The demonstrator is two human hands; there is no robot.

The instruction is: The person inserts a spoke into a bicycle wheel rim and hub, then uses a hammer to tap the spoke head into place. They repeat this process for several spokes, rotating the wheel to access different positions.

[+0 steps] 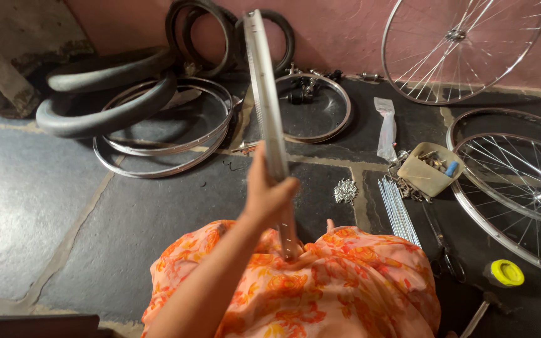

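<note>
Holding a bare wheel rim (263, 87) upright on edge, we list what lies about our fingers.

- Left hand (269, 194): fingers wrapped shut around the rim's lower stretch, thumb side toward us. The rim's bottom end rests in our lap, on the orange flowered cloth (320, 281), just below the fingers; its top rises well beyond them toward the pink wall.
- Right hand: mostly hidden under the cloth; only one fingertip (330, 224) shows, just beside the rim's foot. We cannot tell whether it is open or closed.
- Small heap of spoke nipples (345, 190): on the floor, near and to the right of the gripping fingers.
- Bundle of loose spokes (398, 209): further right, apart from the rim.
- Tan tray of small parts (430, 169): beyond the spokes.
- Spare rims (164, 134) and tyres (104, 103): on the floor, well ahead and left of the fingers.
- Spoked wheels (515, 181): far right.

Handling note, our judgement: keep the grip low and firm, the foot seated in the lap, so the tall rim does not swing sideways.
</note>
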